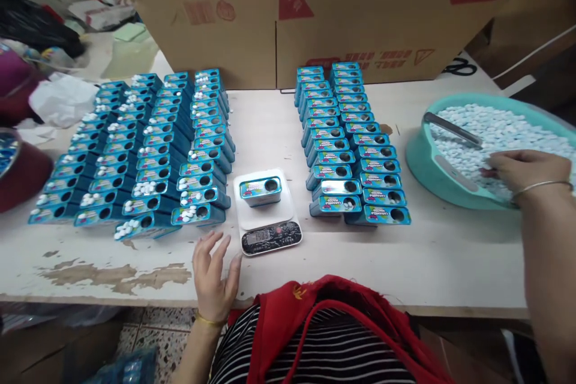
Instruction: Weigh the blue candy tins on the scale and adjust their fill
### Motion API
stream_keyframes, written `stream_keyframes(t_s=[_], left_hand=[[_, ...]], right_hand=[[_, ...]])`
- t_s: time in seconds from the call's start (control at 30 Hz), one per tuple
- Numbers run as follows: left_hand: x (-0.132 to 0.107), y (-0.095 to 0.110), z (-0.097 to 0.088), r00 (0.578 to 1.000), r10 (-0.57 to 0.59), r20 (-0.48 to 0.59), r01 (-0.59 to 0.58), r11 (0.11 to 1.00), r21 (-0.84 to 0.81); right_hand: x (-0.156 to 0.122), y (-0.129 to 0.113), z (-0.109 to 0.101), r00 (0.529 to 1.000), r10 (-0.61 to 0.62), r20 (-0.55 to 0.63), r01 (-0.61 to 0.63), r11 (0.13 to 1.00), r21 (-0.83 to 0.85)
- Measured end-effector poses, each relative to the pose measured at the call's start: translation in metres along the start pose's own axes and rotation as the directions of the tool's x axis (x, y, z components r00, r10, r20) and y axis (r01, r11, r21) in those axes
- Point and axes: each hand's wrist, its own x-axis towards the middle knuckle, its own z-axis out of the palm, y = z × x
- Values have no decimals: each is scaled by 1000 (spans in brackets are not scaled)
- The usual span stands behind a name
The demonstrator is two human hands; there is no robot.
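Observation:
My left hand rests at the table's front with fingers apart and nothing in them, just left of a white kitchen scale. On the scale's plate stands a blue tin with a round hole in its top; the lit digits are too blurred to read surely. My right hand reaches into a turquoise basin of small white candies. Its fingers are drawn together at the candies, and what they pinch is hidden. A dark-handled scoop lies on the candies beyond my fingers.
Several rows of blue tins, many with white candies on top, stand left of the scale. Two more rows of tins stand between scale and basin. A large cardboard box walls off the back. A dark red bowl sits far left.

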Motion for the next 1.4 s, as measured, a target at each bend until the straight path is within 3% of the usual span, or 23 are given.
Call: stream_keyframes(t_s=[0.07,0.1,0.17,0.2,0.27,0.3,0.4,0.47,0.53,0.63,0.73,0.83,0.93,1.07,1.13,1.23,1.33,1.4], left_hand=[[-23,-10,8,998,-57,36,56,998,20],[-31,-15,12,996,-81,48,80,996,27],[-43,-21,19,991,-120,66,119,993,27],[-46,-24,22,988,-136,67,135,991,25],[-47,-26,25,985,-162,63,161,987,16],[-47,-26,26,983,-171,60,171,985,11],[-48,-26,24,982,-183,39,184,983,0],[-49,-27,23,981,-192,27,192,981,-1],[-51,-27,23,981,-196,9,196,981,-3],[-52,-29,25,985,-172,-21,172,985,-6],[-52,-29,26,988,-149,-32,149,989,-9],[-51,-29,26,988,-151,-32,151,988,-21],[-51,-29,26,987,-160,-26,160,987,-29],[-51,-28,27,985,-171,-21,171,985,-35],[-51,-28,27,985,-172,-25,171,984,-42],[-52,-27,27,984,-179,-23,178,983,-51],[-53,-27,27,981,-193,-23,191,980,-62],[-53,-26,27,980,-200,-24,197,978,-70]], right_hand=[[-16,-19,-6,986,166,-16,-157,956,247],[-27,-32,-8,985,173,14,-165,911,378],[-55,-63,-11,989,18,148,-101,809,579],[-72,-79,-11,962,-82,259,-105,769,631],[-108,-113,-6,838,-265,476,-155,722,674],[-126,-128,-1,754,-336,564,-178,723,668],[-177,-168,19,518,-490,701,-142,759,635],[-203,-187,34,386,-552,739,-33,792,610],[-222,-199,48,283,-587,759,122,806,579],[-237,-209,62,192,-616,764,394,761,515],[-244,-213,67,165,-637,753,644,648,408],[-248,-217,67,133,-665,735,798,511,319],[-250,-219,67,99,-679,728,857,430,285],[-248,-219,68,117,-696,709,823,467,323],[-244,-217,68,153,-700,697,709,569,416],[-235,-211,65,214,-650,729,301,754,584],[-224,-202,61,273,-561,781,-108,789,605],[-218,-193,57,290,-498,817,-232,792,565]])
